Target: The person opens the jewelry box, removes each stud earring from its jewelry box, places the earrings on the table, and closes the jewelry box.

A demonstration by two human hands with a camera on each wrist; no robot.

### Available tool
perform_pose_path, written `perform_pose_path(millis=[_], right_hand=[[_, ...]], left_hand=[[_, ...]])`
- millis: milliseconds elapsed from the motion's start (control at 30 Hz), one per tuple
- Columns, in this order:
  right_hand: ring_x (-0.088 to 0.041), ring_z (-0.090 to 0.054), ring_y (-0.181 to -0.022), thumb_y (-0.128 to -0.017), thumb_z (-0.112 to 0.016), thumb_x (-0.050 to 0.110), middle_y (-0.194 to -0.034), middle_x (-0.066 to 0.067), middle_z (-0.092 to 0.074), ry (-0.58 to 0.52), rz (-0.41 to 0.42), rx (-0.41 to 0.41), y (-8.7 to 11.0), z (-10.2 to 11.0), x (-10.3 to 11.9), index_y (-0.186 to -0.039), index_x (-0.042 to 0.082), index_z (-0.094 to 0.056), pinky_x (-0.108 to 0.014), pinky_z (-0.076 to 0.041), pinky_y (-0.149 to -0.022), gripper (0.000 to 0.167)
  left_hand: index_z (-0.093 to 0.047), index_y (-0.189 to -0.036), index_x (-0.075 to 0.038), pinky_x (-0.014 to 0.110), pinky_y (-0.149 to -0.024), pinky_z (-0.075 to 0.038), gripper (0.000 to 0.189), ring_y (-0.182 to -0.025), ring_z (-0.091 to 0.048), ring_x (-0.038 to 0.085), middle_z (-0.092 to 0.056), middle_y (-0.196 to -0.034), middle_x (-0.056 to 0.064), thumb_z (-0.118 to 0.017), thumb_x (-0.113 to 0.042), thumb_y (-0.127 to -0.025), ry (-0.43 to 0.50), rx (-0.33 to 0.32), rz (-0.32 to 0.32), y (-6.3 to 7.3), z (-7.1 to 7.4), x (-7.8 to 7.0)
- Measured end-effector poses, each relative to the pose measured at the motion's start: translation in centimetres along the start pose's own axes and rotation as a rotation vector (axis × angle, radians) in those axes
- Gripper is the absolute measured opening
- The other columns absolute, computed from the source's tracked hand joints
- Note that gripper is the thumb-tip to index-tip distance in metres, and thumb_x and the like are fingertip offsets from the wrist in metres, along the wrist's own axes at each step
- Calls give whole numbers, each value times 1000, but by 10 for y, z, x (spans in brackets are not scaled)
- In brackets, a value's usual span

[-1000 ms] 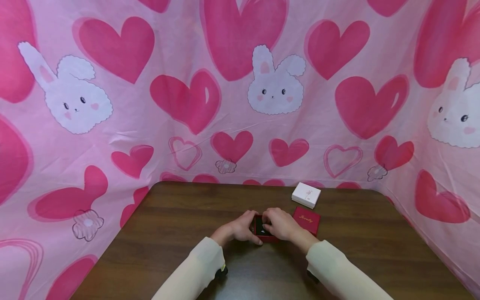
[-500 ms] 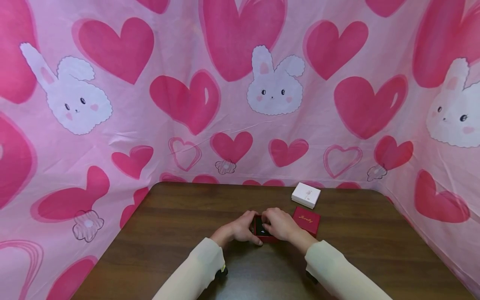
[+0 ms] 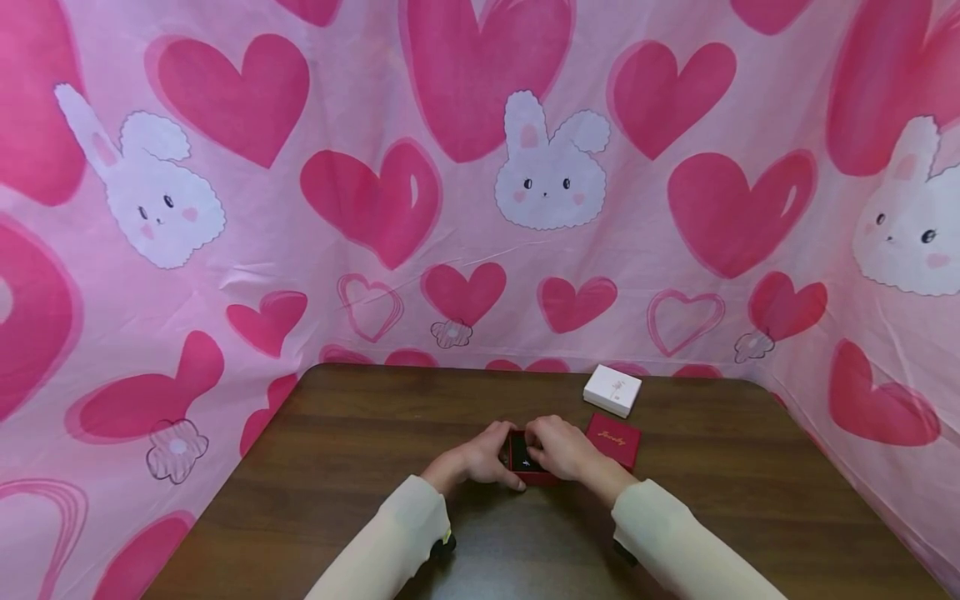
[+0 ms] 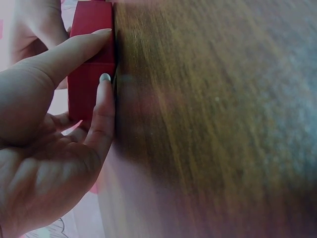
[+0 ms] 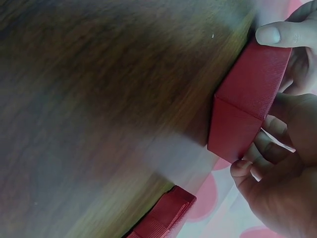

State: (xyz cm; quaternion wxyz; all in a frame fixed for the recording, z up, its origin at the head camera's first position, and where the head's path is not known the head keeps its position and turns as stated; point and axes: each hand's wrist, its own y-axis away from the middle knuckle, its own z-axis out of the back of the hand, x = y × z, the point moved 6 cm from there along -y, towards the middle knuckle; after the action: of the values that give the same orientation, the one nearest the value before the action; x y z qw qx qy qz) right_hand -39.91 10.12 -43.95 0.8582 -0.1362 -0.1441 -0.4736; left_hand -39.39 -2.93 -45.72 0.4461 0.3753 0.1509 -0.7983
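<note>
A small red jewelry box [image 3: 537, 478] sits on the table, its inside lined with a black insert [image 3: 518, 450] that bears a tiny silver piece [image 3: 527, 463]. My left hand [image 3: 483, 457] grips the box from the left, thumb along the near wall, other fingers round the side and back, as the left wrist view shows on the red wall [image 4: 81, 94]. Over the right part of the box, my right hand [image 3: 562, 446] has curled fingers dipping to the insert. In the right wrist view the box wall [image 5: 250, 82] hides those fingertips; I cannot tell what they pinch.
A flat red lid [image 3: 615, 435] with gold lettering lies just right of the box, partly behind the right hand. Behind it stands a white box [image 3: 611, 390] with a small red print. Pink heart-patterned cloth [image 3: 465, 242] hangs around the brown wooden table [image 3: 420, 400].
Both hands and the box stay in place; the right hand shifts only very slightly over the insert.
</note>
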Motion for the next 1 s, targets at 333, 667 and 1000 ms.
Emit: perform_pose_path(millis=[333, 667, 1000], right_hand=[[-17, -57, -75, -90, -77, 8, -82, 0, -63, -39, 13, 22, 1, 1, -2, -93, 7, -71, -40, -56, -74, 6], [-17, -58, -76, -90, -76, 5, -84, 0, -67, -47, 59, 18, 1, 4, -3, -95, 7, -76, -40, -55, -76, 5], [-18, -59, -79, -89, -77, 5, -87, -2, -68, -70, 44, 15, 2, 5, -7, -96, 6, -76, -42, -57, -81, 7]], left_hand=[[-49, -132, -3, 43, -104, -42, 70, -111, -50, 22, -50, -125, 12, -91, -15, -77, -10, 3, -16, 0, -1, -1], [-49, -133, -3, 43, -104, -42, 72, -112, -50, 21, -50, -125, 12, -91, -16, -76, -18, -5, -14, 0, -1, -1], [-49, -132, -2, 43, -104, -42, 71, -112, -50, 21, -50, -125, 12, -91, -15, -76, -21, -10, -14, -1, -1, -1]])
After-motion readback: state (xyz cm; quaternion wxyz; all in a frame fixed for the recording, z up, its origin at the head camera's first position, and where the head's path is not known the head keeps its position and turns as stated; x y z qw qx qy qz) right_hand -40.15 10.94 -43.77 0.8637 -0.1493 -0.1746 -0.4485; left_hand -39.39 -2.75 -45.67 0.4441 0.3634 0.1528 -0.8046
